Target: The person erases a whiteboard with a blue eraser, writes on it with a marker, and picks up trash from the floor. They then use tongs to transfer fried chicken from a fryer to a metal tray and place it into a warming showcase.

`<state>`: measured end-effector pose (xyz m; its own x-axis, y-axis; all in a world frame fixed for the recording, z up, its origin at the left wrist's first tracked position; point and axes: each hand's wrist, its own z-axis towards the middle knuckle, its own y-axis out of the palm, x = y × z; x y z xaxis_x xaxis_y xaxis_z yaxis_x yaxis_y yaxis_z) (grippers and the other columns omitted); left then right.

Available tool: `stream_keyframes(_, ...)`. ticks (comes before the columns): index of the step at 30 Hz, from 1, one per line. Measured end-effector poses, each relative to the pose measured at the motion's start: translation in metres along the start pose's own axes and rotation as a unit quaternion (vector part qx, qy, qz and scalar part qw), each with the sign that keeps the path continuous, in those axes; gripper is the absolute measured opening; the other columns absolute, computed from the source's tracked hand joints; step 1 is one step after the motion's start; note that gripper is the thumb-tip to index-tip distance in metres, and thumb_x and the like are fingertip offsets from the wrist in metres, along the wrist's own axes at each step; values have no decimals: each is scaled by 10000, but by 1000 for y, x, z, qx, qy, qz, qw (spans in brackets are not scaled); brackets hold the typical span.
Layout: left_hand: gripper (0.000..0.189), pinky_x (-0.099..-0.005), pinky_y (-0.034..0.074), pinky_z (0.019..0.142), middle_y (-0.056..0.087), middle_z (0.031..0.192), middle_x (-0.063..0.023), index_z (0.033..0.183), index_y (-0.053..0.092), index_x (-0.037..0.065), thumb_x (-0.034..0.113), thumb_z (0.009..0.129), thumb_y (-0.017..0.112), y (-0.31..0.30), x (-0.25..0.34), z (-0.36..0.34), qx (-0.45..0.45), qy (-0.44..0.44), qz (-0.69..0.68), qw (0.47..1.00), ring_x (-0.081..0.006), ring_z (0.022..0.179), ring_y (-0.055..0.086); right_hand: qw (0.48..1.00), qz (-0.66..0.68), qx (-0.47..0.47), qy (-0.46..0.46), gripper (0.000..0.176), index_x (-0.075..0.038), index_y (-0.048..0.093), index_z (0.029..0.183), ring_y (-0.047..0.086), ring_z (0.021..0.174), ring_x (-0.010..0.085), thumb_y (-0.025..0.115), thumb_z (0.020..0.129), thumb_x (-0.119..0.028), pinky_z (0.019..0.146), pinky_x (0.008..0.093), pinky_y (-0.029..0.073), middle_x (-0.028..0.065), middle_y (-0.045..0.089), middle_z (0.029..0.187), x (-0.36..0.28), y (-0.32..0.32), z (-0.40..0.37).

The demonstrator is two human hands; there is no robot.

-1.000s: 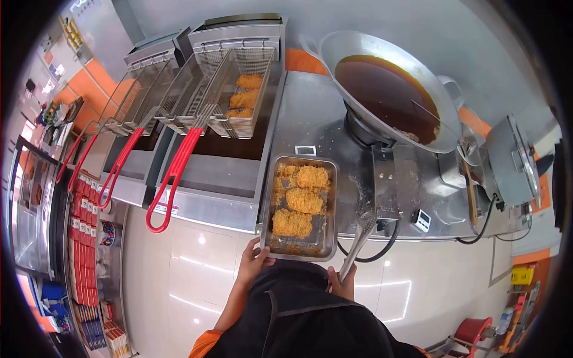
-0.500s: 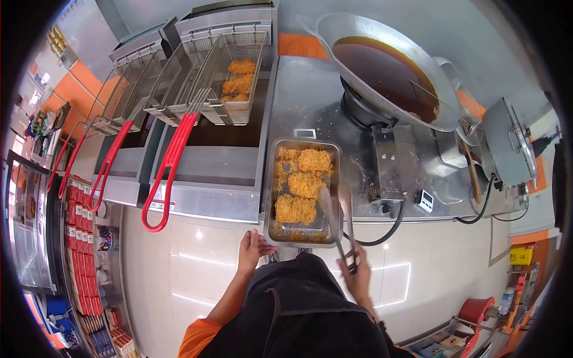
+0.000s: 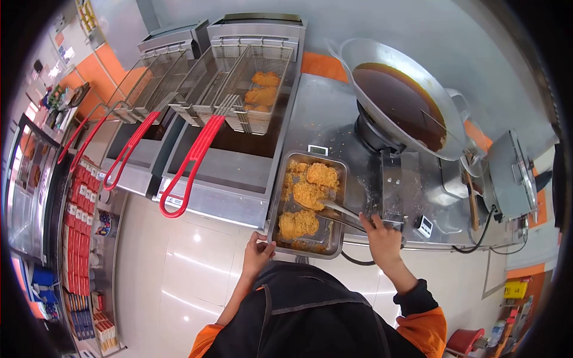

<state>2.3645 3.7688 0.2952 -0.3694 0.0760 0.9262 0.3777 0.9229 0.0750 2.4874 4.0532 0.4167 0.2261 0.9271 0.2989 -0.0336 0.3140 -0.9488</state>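
A metal tray [image 3: 330, 230] juts over the front edge of the counter with three crumb-coated golden pieces [image 3: 298, 224] and loose crumbs in it. At its near left corner, my left hand [image 3: 258, 253] grips the rim, thumb on the side. My right hand [image 3: 385, 243] is closed round metal tongs [image 3: 346, 210], reaching in from the right. The tong tips meet the right side of the middle coated piece [image 3: 308, 196].
Left of the tray are fryers with red-handled wire baskets [image 3: 190, 161]; one basket holds several fried pieces [image 3: 261, 95]. A wide wok [image 3: 399, 98] of dark oil stands behind right on a burner. A small timer [image 3: 424, 226] sits near the counter edge.
My right hand has swung up and right, bringing the tongs from upright to nearly sideways at the middle piece. My left hand has moved onto the tray corner. The view has shifted slightly.
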Motion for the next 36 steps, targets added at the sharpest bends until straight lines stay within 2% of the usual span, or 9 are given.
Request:
stream_keyframes(7,301,-231,412,478,577,565,-58,889,386,49,115,814,670,-5,-4,1,-6,32,74,997,-93,513,543,996,10,92,7,611,-250,461,1309,601,626,208,558,720,-114,513,362,505,28,553,976,-12,31,5)
stream_keyframes(10,294,-232,405,477,574,568,-54,882,389,49,113,815,668,-4,-3,0,-4,36,65,997,-88,502,525,998,48,34,-18,605,-236,444,1322,621,641,218,578,742,-132,531,365,508,41,588,901,-16,45,11)
stream_keyframes(13,276,-233,400,479,575,578,-51,884,397,47,113,823,658,-3,-7,-1,7,36,52,998,-87,506,518,978,204,-43,2,547,-190,469,1306,651,681,232,611,778,-170,528,356,504,65,636,910,1,28,20)
stream_keyframes(16,252,-234,395,484,577,593,-52,901,410,42,112,836,643,0,-4,-2,15,12,22,1000,-90,516,517,883,446,-140,49,479,-113,508,1265,671,678,226,636,815,-217,518,345,498,110,655,981,37,57,22)
stream_keyframes(20,232,-238,390,490,576,603,-56,929,424,35,118,850,626,-1,-3,-3,20,-1,-10,1000,-95,527,513,665,666,-301,154,418,-43,527,1228,640,563,146,616,858,-216,414,230,420,107,663,947,59,36,46)
stream_keyframes(21,229,-239,389,492,575,604,-57,934,426,34,121,853,622,-1,-3,-3,21,-1,-14,1000,-95,528,512,637,682,-326,150,393,-38,533,1214,621,549,129,600,870,-216,383,185,373,88,659,935,62,39,55)
stream_keyframes(29,223,-235,380,512,578,610,-58,972,439,28,120,860,608,1,-4,-5,31,2,-19,999,-91,545,508,533,700,-457,132,389,5,503,1148,638,575,181,571,891,-280,366,235,451,168,650,943,88,52,126)
stream_keyframes(33,225,-235,383,523,581,613,-54,993,447,26,111,858,605,4,-5,-8,41,-1,-23,999,-90,555,507,611,645,-433,154,438,7,493,1174,643,579,184,590,876,-298,377,233,445,159,657,925,111,8,119)
stream_keyframes(36,226,-233,380,517,586,620,-54,997,452,31,104,854,610,5,-3,-10,44,5,-23,999,-86,555,504,826,447,-325,112,491,12,470,1216,642,564,175,608,856,-292,441,269,465,154,662,900,112,-40,92)
